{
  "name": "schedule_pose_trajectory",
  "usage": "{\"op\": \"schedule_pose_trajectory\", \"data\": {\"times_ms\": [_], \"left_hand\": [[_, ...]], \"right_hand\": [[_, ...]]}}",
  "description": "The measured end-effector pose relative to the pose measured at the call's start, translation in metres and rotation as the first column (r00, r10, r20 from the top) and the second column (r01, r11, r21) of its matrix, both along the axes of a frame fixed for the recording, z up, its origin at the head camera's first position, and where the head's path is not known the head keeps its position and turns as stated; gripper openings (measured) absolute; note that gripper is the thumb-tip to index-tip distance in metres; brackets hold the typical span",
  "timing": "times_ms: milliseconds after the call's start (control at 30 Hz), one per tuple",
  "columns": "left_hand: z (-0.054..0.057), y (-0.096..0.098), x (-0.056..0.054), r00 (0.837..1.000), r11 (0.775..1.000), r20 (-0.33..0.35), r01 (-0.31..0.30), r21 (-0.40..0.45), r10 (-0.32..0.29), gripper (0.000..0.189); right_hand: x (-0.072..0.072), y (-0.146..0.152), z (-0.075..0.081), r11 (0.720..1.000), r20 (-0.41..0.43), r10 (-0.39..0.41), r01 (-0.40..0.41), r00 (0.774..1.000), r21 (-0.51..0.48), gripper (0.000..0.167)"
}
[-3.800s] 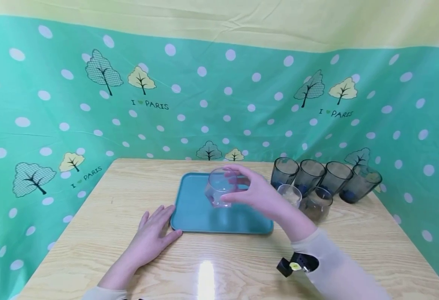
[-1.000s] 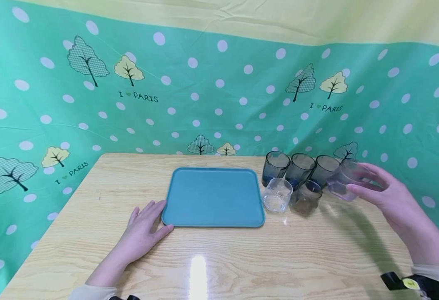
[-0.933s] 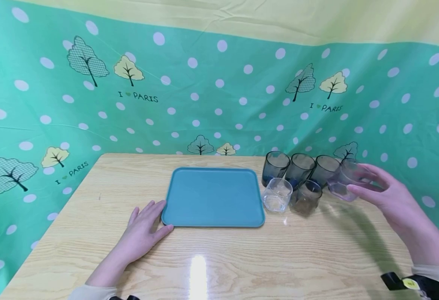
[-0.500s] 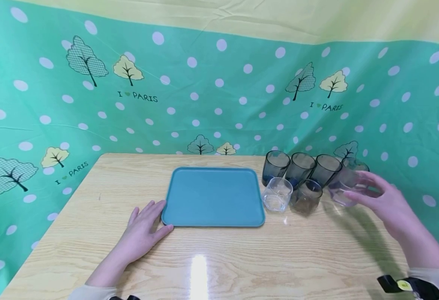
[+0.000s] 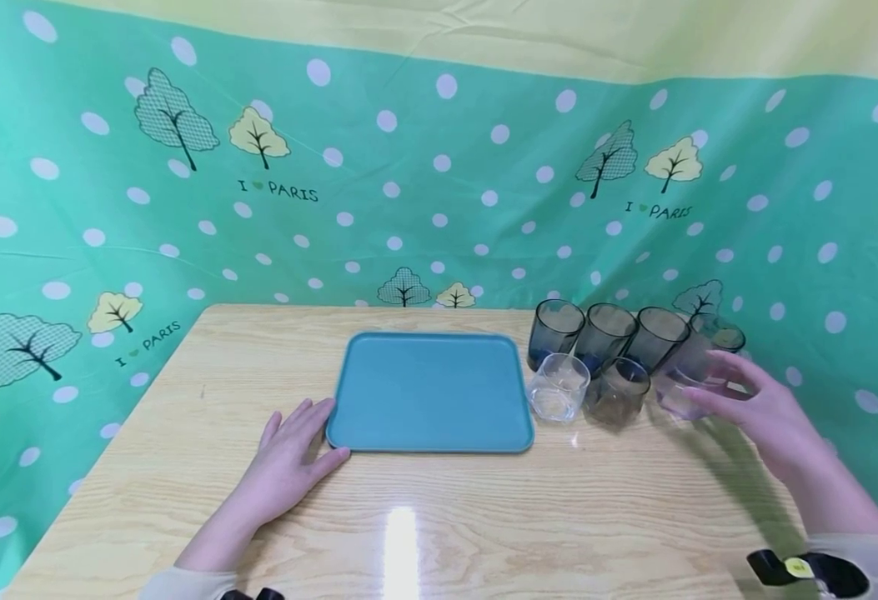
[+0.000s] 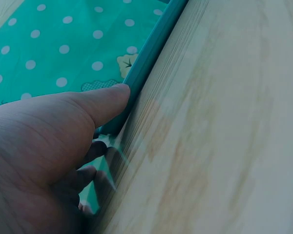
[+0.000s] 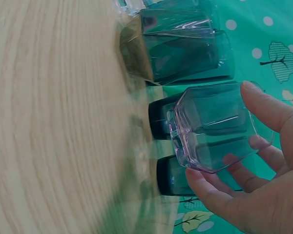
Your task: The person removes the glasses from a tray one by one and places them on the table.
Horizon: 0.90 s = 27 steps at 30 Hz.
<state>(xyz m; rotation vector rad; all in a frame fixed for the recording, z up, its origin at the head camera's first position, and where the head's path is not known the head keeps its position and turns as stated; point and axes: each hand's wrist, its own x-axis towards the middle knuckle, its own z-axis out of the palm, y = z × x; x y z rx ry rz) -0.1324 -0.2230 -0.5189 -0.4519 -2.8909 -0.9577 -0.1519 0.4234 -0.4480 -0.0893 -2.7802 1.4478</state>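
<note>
In the head view my right hand [image 5: 757,412] holds a clear, pinkish faceted glass [image 5: 680,390] at the right of the table, between thumb and fingers. The right wrist view shows the glass [image 7: 210,126] upright, its thick base close to the tabletop; whether it touches is unclear. Left of it stand a short smoky brown glass [image 5: 619,396] and a short clear glass [image 5: 559,390]. My left hand [image 5: 288,462] rests at the near left corner of the blue tray [image 5: 431,392], fingers extended. In the left wrist view the thumb [image 6: 107,102] touches the tray's rim.
Several tall smoky blue glasses [image 5: 607,337] stand in a row behind the short ones; the rightmost is partly hidden by the held glass and hand. A polka-dot cloth [image 5: 439,192] hangs behind the wooden table [image 5: 544,517].
My right hand has carried the pinkish glass from above the tray to the right of the smoky brown glass, then lowered it slightly. The left hand has stayed at the tray corner.
</note>
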Motion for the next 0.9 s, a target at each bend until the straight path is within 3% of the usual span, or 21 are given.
{"op": "schedule_pose_trajectory", "data": {"times_ms": [633, 900], "left_hand": [[-0.001, 0.0, -0.001, 1.0, 1.0, 0.004, 0.004, 0.013, -0.004, 0.084], [0.0, 0.0, -0.001, 1.0, 1.0, 0.008, 0.0, 0.012, 0.0, 0.084]], "right_hand": [[-0.004, -0.006, -0.017, 1.0, 0.024, -0.012, 0.012, 1.0, 0.002, 0.092], [-0.003, -0.006, -0.024, 0.999, 0.029, 0.008, -0.006, 1.0, -0.05, 0.088]]}}
